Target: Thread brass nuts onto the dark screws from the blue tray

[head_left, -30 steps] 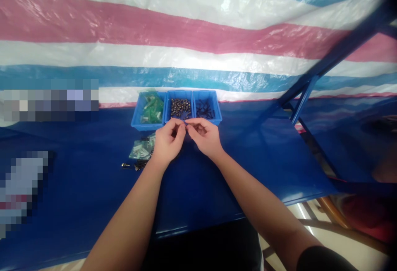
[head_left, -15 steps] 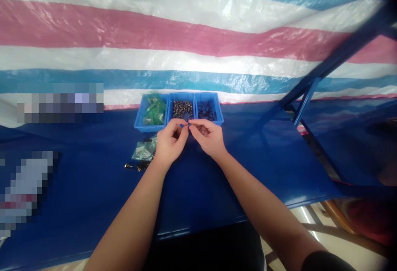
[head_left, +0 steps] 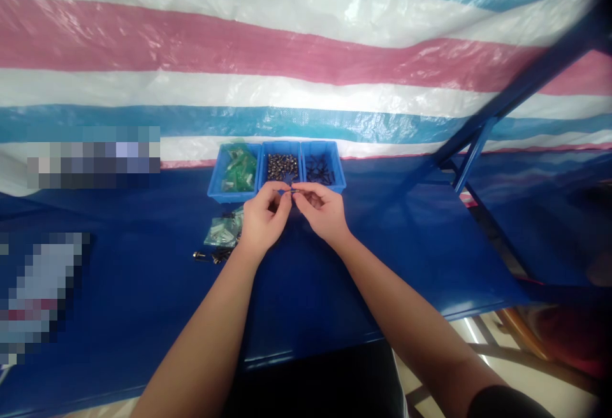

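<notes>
My left hand (head_left: 265, 214) and my right hand (head_left: 320, 209) meet fingertip to fingertip above the blue table. Both are closed in a pinch on a small thing between them, mostly hidden by the fingers and too small to name. Just beyond them, the middle blue bin (head_left: 282, 168) holds many small brassy metal parts. The right bin (head_left: 319, 166) contains dark screw-like pieces. In the left bin (head_left: 236, 172) lie green plastic bags with pale items inside. Left of my left wrist rest a clear bag of pale parts (head_left: 222, 232) and several dark bolt-like pieces with brassy ends (head_left: 217, 256).
A striped plastic sheet (head_left: 287, 61) hangs behind the blue table (head_left: 310, 303). At the right a blue metal frame (head_left: 471, 150) slants upward. Two areas at the left are blurred out. Part of a wooden chair (head_left: 526, 335) shows past the table's front right edge.
Both hands stay almost in place, fingertips still together. The view has shifted very slightly; nothing has visibly been picked up or let go.
</notes>
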A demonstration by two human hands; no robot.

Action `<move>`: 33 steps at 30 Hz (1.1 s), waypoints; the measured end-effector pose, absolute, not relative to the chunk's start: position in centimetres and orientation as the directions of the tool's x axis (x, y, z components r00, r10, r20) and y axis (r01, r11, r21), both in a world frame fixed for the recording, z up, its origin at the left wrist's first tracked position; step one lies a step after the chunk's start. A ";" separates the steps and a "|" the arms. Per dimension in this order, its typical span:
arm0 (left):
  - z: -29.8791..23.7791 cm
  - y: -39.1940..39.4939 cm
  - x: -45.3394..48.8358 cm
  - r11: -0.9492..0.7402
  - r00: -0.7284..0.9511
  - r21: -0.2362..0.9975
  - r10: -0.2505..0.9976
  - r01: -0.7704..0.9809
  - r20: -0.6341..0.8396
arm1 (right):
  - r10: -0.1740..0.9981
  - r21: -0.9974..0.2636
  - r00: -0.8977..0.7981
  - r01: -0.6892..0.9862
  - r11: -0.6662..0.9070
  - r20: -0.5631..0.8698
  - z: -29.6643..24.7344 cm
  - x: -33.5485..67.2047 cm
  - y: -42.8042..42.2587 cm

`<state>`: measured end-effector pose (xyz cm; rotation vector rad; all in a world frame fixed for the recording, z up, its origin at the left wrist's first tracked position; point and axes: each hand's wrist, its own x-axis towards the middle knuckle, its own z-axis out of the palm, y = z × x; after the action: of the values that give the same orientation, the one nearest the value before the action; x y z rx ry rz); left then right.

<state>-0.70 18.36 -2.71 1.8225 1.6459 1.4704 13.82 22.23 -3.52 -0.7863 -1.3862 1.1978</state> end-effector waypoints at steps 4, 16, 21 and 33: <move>-2.6 18.3 -0.6 -0.315 -0.163 0.759 0.862 0.570 0.480 | 0.937 -0.947 -0.190 -0.186 0.261 0.295 -3.5 13.9 22.2; -2.6 18.5 -0.5 -0.280 -0.157 0.679 0.848 0.679 0.506 | 0.968 -0.973 -0.169 -0.173 0.154 0.183 -3.2 13.7 22.3; -2.8 18.5 -0.5 -0.257 -0.173 0.680 0.851 0.687 0.496 | 0.966 -0.967 -0.173 -0.199 0.158 0.193 -3.3 13.6 22.3; -2.7 18.4 -0.6 -0.274 -0.150 0.682 0.857 0.678 0.493 | 0.975 -0.977 -0.161 -0.175 0.125 0.153 -3.2 13.6 22.3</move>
<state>-0.62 18.42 -2.68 1.9120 1.7638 1.3939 13.61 22.27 -3.23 -0.8975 -1.2728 1.3012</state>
